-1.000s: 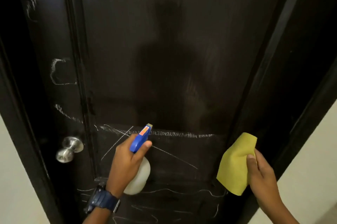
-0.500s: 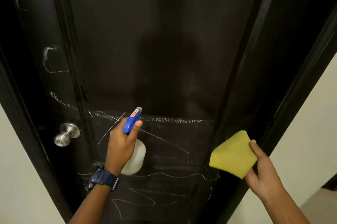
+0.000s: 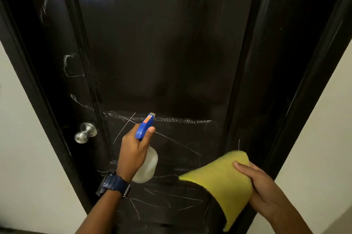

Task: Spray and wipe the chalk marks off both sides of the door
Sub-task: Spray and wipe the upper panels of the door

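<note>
Nearby, knob (image 3: 85, 132) left of spray bottle (image 3: 145, 157); wristwatch (image 3: 113, 186) below.

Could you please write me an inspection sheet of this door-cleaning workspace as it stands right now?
Surface: dark door, chalk marks across the middle, lower panel and left stile.
Job's things: spray bottle with blue head aimed at the door; yellow cloth held low against or near it.
Clutter: nothing seen.
Grip: left hand grips the bottle; right hand holds the cloth.
Cables: nothing seen.
Surroundings: silver doorknob, pale walls either side, wristwatch on left wrist.
</note>
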Motion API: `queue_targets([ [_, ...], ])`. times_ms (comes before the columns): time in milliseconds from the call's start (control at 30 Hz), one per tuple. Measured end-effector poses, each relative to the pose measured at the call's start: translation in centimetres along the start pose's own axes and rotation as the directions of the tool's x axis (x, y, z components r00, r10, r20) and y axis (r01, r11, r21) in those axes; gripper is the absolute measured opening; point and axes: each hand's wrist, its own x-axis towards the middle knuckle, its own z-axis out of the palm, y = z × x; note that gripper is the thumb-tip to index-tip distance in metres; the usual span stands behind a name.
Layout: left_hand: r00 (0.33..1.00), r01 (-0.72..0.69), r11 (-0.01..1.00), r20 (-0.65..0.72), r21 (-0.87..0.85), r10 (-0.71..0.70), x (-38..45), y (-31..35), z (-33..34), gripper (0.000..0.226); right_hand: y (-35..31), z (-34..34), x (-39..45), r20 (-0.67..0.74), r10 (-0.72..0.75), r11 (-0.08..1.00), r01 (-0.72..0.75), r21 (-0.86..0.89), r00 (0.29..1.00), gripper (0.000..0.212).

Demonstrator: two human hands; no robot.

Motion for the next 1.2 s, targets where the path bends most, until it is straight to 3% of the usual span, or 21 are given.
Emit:
queue_targets([
  [200, 1.000, 0.018, 1.000, 0.008, -0.023, -0.018, 0.3, 0.4, -0.6, 0.060, 3.1, -0.7, 1.9, -0.246, 0.141, 0.990, -0.141, 0.017, 0.959, 0.052],
  [300, 0.999, 0.026, 1.000, 0.035, -0.013, -0.025, 0.9, -0.5, -1.2, 0.041, 2.9, -0.9, 2.9, -0.358, 0.109, 0.993, -0.087, 0.076, 0.927, 0.054],
  [467, 1.000, 0.010, 0.997, 0.007, -0.070, -0.009, 2.0, -3.0, -1.6, 0.030, 0.5, 0.3, 2.6, -0.417, -0.001, 0.989, 0.062, 0.132, 0.909, 0.031],
  [567, 0.999, 0.007, 0.993, 0.037, -0.119, -0.002, 2.2, -5.0, -1.5, 0.031, -0.4, 1.3, 2.7, -0.430, -0.081, 0.973, 0.166, 0.163, 0.899, 0.042],
  [733, 0.997, 0.041, 0.989, 0.072, -0.139, -0.031, 2.2, -8.6, -0.9, 0.053, -1.6, 2.8, 4.9, -0.460, -0.262, 0.917, 0.367, 0.153, 0.848, 0.037],
  [900, 0.997, 0.061, 0.960, -0.034, -0.272, -0.073, 1.4, -11.7, 1.6, 0.069, -0.5, 4.9, 10.3, -0.449, -0.530, 0.807, 0.591, -0.007, 0.719, 0.041],
  [1033, 0.994, 0.096, 0.926, -0.016, -0.365, -0.109, 0.9, -14.4, 3.7, 0.079, 2.4, 4.9, 14.0, -0.421, -0.662, 0.712, 0.695, -0.095, 0.620, 0.043],
  [1133, 0.998, 0.068, 0.915, 0.039, -0.397, -0.057, 0.9, -16.6, 4.8, 0.074, 3.6, 2.8, 16.0, -0.385, -0.616, 0.700, 0.702, 0.131, 0.687, 0.046],
  [1200, 0.998, 0.056, 0.910, 0.060, -0.410, -0.035, 0.9, -17.4, 5.5, 0.066, 4.1, 1.7, 16.6, -0.359, -0.632, 0.668, 0.717, 0.198, 0.687, 0.049],
])
